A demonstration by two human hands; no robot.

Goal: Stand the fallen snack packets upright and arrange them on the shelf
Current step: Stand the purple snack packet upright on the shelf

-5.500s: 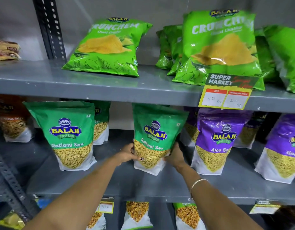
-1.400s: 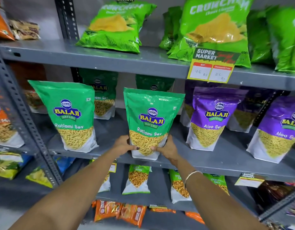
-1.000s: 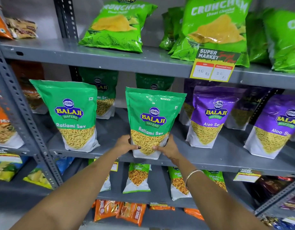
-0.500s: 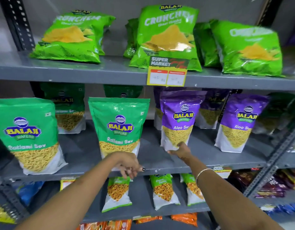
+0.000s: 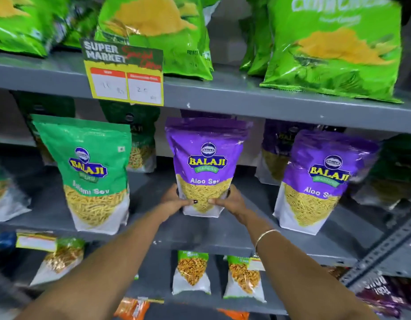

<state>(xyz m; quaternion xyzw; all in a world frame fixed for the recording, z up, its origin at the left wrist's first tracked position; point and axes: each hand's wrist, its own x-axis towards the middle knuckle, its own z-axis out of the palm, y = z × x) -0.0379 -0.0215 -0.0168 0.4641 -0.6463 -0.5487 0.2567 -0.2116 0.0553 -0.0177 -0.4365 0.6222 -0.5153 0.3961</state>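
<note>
A purple Aloo Sev packet (image 5: 205,155) stands upright on the grey middle shelf (image 5: 223,234). My left hand (image 5: 174,200) grips its lower left side and my right hand (image 5: 227,199) grips its lower right side. To its left a green Ratlami Sev packet (image 5: 91,172) stands upright with no hand on it. A second purple Aloo Sev packet (image 5: 320,181) stands upright to the right. More green and purple packets stand behind these, partly hidden.
Light green Crunchem chip bags (image 5: 331,45) lean on the top shelf, behind a yellow price tag (image 5: 124,75) on its edge. Small snack packets (image 5: 191,271) stand on the lower shelf. A slotted metal upright (image 5: 380,252) crosses the lower right.
Both hands left the green Ratlami Sev packet and moved right onto the purple Aloo Sev packet. The view shifted right and closer to the shelf.
</note>
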